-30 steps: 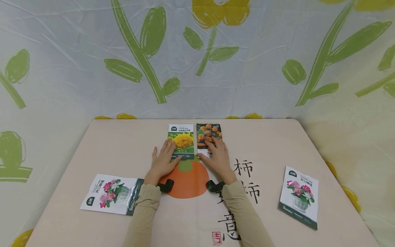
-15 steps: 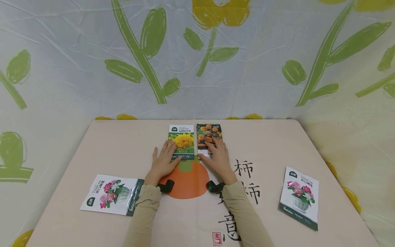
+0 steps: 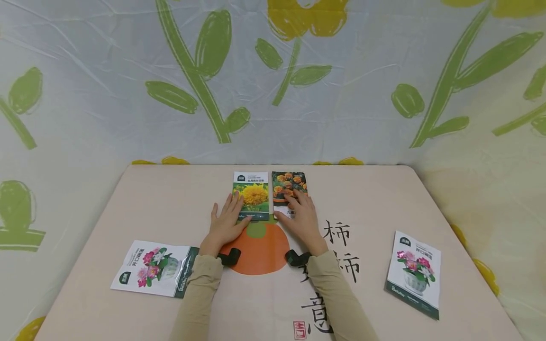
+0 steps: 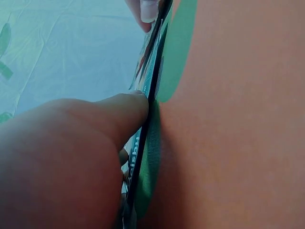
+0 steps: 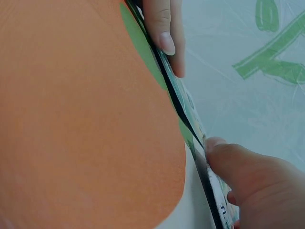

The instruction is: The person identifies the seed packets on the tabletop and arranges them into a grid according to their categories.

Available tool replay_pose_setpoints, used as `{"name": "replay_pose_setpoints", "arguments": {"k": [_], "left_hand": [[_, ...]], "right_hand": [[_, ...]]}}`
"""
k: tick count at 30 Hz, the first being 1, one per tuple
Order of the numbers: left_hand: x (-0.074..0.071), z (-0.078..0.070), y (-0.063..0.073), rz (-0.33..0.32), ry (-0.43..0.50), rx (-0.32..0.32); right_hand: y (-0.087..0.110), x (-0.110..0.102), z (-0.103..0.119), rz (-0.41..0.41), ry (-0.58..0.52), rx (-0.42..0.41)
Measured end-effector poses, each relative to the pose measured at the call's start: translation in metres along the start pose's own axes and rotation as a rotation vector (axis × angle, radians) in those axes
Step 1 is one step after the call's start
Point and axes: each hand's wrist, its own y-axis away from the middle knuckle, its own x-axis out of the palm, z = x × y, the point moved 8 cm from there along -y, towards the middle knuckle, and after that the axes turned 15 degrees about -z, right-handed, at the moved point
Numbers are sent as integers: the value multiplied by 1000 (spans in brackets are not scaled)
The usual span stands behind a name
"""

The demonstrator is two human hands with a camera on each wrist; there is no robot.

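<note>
Two flower seed packets lie flat side by side near the table's far edge, a narrow gap between them. My left hand [image 3: 224,226] rests on the left edge of the yellow-flower packet [image 3: 255,195], its thumb across the bottom edge. On the orange-flower packet [image 3: 283,180] lies my right hand [image 3: 304,222], fingers spread over the picture and thumb at the lower left corner. The left wrist view has the left thumb [image 4: 126,112] touching a packet's edge. In the right wrist view the right thumb [image 5: 238,164] presses a packet near its edge.
A pink-flower packet [image 3: 155,268] lies sideways at the left, its dark end beside the left sleeve. Another pink-flower packet [image 3: 413,274] lies slightly tilted at the right. The tablecloth [image 3: 273,303] carries an orange persimmon print and black characters. A flower-patterned curtain [image 3: 341,118] hangs behind.
</note>
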Motion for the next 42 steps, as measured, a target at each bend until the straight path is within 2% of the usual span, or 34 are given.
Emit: {"name": "replay_pose_setpoints", "arguments": {"k": [10,22,42], "left_hand": [[-1,-2,0,0,4,-1],[0,-3,0,3,7,-7],[0,-1,0,8,-15,-16]], "right_hand": [[1,4,-4,32,20,14],[2,2,-3,17,2,-1],[1,4,-2,33,-10,18]]}}
